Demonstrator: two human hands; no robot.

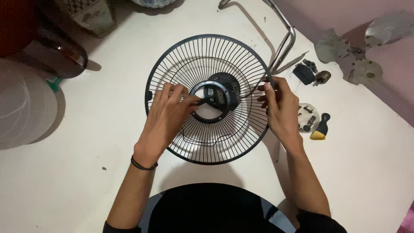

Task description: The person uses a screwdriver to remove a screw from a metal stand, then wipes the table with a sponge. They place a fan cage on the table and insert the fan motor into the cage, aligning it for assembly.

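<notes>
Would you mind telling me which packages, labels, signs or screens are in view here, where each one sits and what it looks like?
Patterned pouch or bag: top left of the white table, grey-beige with a dark lattice print, partly cut off by the frame.
No signs or screens show; nothing else looks like a package, and no label can be made out.

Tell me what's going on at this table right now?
A person is working on a round black wire fan guard lying flat on the white table. The left hand presses on the wires beside the centre ring, its fingers at the ring's edge. The right hand grips the guard's outer rim. To the right lie a small dish of screws, a small brush and grey fan blades.
</notes>
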